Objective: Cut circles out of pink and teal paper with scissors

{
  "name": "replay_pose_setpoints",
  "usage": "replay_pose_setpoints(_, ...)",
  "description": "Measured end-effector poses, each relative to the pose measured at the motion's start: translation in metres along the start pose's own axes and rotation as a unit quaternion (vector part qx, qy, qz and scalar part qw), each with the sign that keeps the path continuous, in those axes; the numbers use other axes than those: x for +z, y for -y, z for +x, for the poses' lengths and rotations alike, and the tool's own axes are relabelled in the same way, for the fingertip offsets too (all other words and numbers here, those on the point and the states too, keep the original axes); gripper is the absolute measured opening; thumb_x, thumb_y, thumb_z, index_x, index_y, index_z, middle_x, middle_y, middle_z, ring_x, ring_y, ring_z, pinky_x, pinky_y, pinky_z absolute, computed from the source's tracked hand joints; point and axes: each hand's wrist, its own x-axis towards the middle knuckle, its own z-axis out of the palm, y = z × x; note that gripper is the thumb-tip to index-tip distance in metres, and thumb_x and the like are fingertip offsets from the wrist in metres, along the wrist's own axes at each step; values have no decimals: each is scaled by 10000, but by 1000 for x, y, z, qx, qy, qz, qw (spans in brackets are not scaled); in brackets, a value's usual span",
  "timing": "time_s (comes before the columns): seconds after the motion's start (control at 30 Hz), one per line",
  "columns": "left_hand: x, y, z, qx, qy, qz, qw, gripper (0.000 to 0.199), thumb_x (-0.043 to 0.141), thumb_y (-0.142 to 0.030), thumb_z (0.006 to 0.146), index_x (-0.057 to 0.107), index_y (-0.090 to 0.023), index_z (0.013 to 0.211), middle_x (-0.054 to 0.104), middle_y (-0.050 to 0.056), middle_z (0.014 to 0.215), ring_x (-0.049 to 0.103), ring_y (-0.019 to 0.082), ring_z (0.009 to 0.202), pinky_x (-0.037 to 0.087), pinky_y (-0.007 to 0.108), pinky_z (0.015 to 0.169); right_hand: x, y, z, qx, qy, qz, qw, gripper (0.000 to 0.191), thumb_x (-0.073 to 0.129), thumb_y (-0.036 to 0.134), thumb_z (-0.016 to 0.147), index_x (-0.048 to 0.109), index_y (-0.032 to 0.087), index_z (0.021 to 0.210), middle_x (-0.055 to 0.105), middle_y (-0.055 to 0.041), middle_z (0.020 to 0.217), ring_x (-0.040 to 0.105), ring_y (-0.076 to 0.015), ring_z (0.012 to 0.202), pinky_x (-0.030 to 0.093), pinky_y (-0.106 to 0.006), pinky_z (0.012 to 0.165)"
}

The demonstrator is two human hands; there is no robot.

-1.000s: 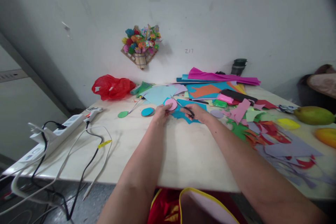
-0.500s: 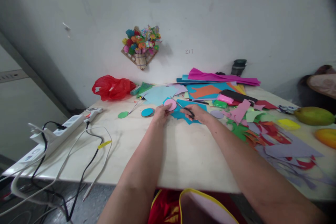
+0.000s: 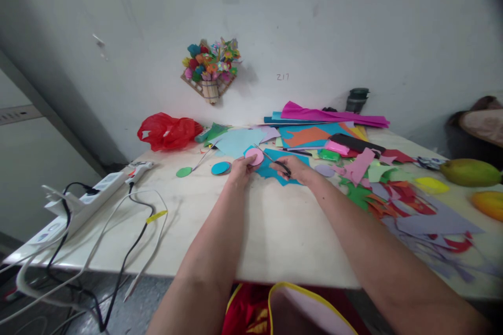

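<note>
Between the fingers of my left hand [image 3: 241, 168] is a round pink paper disc [image 3: 254, 156], its face toward me. My right hand [image 3: 294, 168] is closed on the black handles of a pair of scissors [image 3: 269, 156], whose blades point left and up beside the disc's right edge. Beneath both hands lies a jagged blue paper sheet [image 3: 285, 180]. To the left on the table are a small stack of blue paper circles [image 3: 220, 168] and a green paper circle [image 3: 184, 172]. A lilac circle [image 3: 325, 170] lies right of my right hand.
Paper scraps [image 3: 408, 204] cover the table's right side, near a mango [image 3: 469, 172]. A red plastic bag [image 3: 168, 132] sits at the back left. A power strip [image 3: 96, 196] with trailing cables stands at the left edge. Rolled magenta paper [image 3: 334, 115] lies against the wall.
</note>
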Motion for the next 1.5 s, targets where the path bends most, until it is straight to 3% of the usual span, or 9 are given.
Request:
replay_pose_setpoints(0.33,-3,0,0,11,12,13,1000,92,699,-31,722,643,-79,778,708,109,779,693,196,717,579,305,679,2,7,-3,30,-47,5,998,318,803,336,678,536,172,629,486,57,429,399,-56,336,317,-176,329)
replay_pose_setpoints(0.6,-9,3,0,-1,128,101,987,134,762,-111,670,694,-66,776,728,123,792,687,202,672,553,284,593,-7,-1,2,-8,-97,38,995,240,786,243,697,597,161,821,643,4,582,536,-83,404,247,-164,311)
replay_pose_setpoints(0.77,-8,5,-2,3,167,142,976,232,830,-178,585,714,-64,751,727,130,761,675,203,649,540,285,576,-4,2,3,-25,-118,65,991,313,794,180,652,605,171,900,606,36,552,565,-103,454,265,-166,330)
replay_pose_setpoints(0.9,-6,7,-5,3,173,164,971,285,857,-227,545,721,-63,735,719,123,735,662,191,638,549,304,616,2,6,3,-26,-134,65,989,341,788,146,611,612,173,901,577,54,532,555,-108,457,277,-176,349)
replay_pose_setpoints(1.1,-6,7,-6,12,178,184,967,329,872,-279,515,723,-72,724,714,110,712,663,198,634,550,308,610,8,1,12,-66,-163,77,981,360,751,129,561,619,172,893,603,53,560,557,-122,502,441,-235,500)
replay_pose_setpoints(1.5,0,12,-5,47,143,138,979,333,883,-292,527,719,-93,738,708,94,702,655,190,637,535,301,631,10,-3,16,-91,-207,67,972,409,746,219,524,605,188,906,563,74,577,527,-119,520,430,-240,511)
